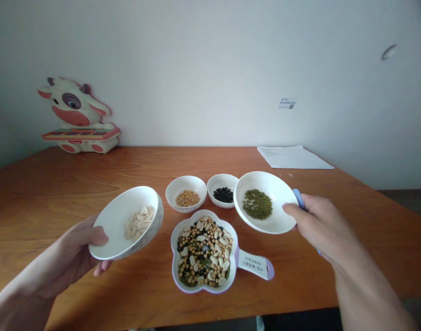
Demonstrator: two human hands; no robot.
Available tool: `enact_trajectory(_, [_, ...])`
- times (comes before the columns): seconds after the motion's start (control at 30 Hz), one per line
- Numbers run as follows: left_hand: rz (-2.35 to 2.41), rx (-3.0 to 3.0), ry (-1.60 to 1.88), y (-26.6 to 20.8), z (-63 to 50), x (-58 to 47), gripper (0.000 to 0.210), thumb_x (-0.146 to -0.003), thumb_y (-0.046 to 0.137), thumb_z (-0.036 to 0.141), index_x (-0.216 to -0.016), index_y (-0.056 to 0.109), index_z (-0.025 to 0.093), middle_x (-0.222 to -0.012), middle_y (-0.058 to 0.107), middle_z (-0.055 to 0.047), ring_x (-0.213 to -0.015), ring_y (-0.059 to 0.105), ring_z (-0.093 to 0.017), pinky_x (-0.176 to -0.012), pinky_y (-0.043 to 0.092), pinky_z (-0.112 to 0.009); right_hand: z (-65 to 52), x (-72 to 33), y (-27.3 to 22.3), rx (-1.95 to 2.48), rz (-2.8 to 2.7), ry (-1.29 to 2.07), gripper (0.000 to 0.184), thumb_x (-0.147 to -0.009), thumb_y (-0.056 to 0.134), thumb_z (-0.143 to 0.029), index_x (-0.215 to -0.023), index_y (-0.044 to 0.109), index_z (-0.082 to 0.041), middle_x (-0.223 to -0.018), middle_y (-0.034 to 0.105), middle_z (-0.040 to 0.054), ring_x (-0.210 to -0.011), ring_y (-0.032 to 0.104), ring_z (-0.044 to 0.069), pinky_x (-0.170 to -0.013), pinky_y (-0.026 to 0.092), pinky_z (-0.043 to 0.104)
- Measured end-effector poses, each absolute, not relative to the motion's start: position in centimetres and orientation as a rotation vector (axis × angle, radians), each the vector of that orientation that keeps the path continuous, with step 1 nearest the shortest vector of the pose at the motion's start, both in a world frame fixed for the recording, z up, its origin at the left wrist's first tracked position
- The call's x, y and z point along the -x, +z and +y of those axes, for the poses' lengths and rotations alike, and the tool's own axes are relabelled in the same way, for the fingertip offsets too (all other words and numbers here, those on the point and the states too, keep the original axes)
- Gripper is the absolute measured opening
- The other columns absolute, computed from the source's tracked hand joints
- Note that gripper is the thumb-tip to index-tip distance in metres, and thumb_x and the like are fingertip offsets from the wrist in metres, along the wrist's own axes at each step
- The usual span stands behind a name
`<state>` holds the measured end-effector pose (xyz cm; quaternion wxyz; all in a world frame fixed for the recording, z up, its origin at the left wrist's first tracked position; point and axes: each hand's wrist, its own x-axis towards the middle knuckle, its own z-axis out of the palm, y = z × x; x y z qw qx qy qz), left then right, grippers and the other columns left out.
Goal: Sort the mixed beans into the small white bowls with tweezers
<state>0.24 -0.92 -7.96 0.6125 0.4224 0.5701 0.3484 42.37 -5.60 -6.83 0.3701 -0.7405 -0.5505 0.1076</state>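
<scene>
Both hands are full here. Left hand (76, 246) has its grip clamped on the peanut bowl (114, 225), thumb inside the rim and fingers underneath, with the bowl tipped so the peanuts (140, 222) sit toward its right side. Right hand (317, 225) is pinched on the rim of the mung bean bowl (282, 195), and a blue tool (299, 199) pokes out by the fingers — mostly hidden, can't tell what it is.

Between the two lifted bowls is the flower-shaped tray (175, 264) of mixed beans and peanuts, its near rim close to the front edge of the worktop (128, 294) and its handle (253, 264) angling right. Just behind it are the soybean bowl (186, 183) and black bean bowl (221, 181), side by side. The mung bowl's left edge overlaps the black bean one from this angle; can't tell if they touch.

Elbow room: a strip of wood separates the peanut bowl from the tray — wider stretches lie left and right. Cow toy keyboard (76, 110) and papers (295, 157) sit way back by the wall.
</scene>
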Motion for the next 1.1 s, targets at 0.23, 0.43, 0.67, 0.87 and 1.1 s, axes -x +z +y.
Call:
enact_trajectory(0.23, [1.202, -1.051, 1.002, -6.9, -2.4, -4.1, 0.068, -0.060, 0.067, 0.029, -0.124, 0.048, 0.015, -0.063, 0.064, 0.003, -0.038, 0.058, -0.015, -0.034, 0.046, -0.021, -4.9, -35.7, -7.5, 1.741, -1.700, -0.317, 0.026, -0.084, 0.046, -0.023, -0.058, 0.047, -0.021, -0.045, 0.052, 0.0014, -0.039, 0.044, 0.013, -0.044, 0.025, 0.028])
enact_trajectory(0.43, [1.270, -1.159, 1.072, -8.1, -3.5, -6.3, 0.057, -0.070, 0.072, 0.036, -0.119, 0.048, 0.018, -0.071, 0.068, 0.001, -0.050, 0.062, -0.016, -0.043, 0.052, -0.024, -4.9, -34.8, -9.7, 1.496, -1.728, -0.488, 0.023, -0.090, 0.046, -0.013, -0.097, 0.067, -0.008, -0.070, 0.072, 0.0109, -0.055, 0.067, 0.020, -0.050, 0.045, 0.031])
enact_trajectory(0.67, [1.268, -1.096, 1.210, -9.3, -3.0, -5.7, 0.047, -0.072, 0.074, 0.040, -0.108, 0.053, 0.019, -0.072, 0.067, 0.002, -0.048, 0.060, -0.014, -0.042, 0.052, -0.023, -5.0, -34.7, -10.7, 1.166, -1.839, -0.607, 0.051, -0.088, 0.051, -0.001, -0.138, 0.049, -0.012, -0.085, 0.074, 0.0075, -0.067, 0.067, 0.016, -0.066, 0.056, 0.029])
enact_trajectory(0.87, [1.254, -1.060, 1.217, -9.6, -2.7, -5.5, 0.050, -0.068, 0.075, 0.039, -0.108, 0.055, 0.017, -0.072, 0.068, 0.000, -0.045, 0.059, -0.013, -0.039, 0.051, -0.023, -4.6, -34.7, -10.7, 0.946, -2.012, -0.720, 0.068, -0.088, 0.050, 0.000, -0.152, 0.029, -0.007, -0.079, 0.069, 0.0078, -0.064, 0.062, 0.018, -0.059, 0.055, 0.032])
enact_trajectory(1.1, [1.251, -1.041, 1.227, -9.9, -2.6, -5.5, 0.052, -0.068, 0.074, 0.038, -0.111, 0.055, 0.017, -0.069, 0.067, 0.001, -0.045, 0.060, -0.014, -0.039, 0.052, -0.022, -4.2, -34.6, -10.1, 0.805, -2.071, -0.875, 0.065, -0.089, 0.049, -0.002, -0.151, 0.031, -0.003, -0.072, 0.067, 0.0081, -0.064, 0.060, 0.020, -0.055, 0.051, 0.033])
